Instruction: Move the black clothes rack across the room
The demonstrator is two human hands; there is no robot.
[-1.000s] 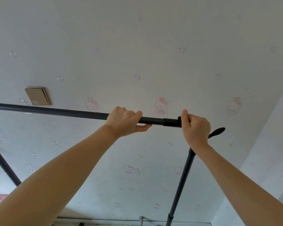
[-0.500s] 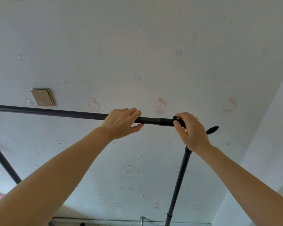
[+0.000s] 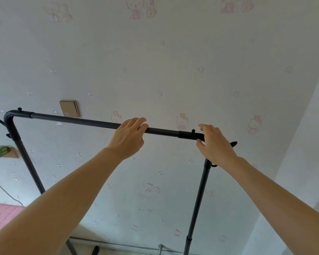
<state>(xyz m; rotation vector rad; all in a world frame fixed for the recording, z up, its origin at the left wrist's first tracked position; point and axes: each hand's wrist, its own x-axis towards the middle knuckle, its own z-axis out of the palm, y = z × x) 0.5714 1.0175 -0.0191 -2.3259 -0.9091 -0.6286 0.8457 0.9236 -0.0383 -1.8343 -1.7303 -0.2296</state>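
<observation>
Black rack (image 3: 92,120) bar under both hands, perhaps loosened

Close behind thin black metal clothes rack (image 3: 92,120): white cartoon-print wallpapered wall (image 3: 173,70), with brass-coloured switch plate (image 3: 69,108). Open space through the frame, between its two uprights. Pink mattress (image 3: 2,216) lower left.

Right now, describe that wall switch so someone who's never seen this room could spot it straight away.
Start at the patterned wall behind the black clothes rack. Follow the rack's top bar toward its left corner; the switch plate sits just above the bar there. It is a plain tan square, the only solid block among the faint pink cartoon prints around it.
</observation>
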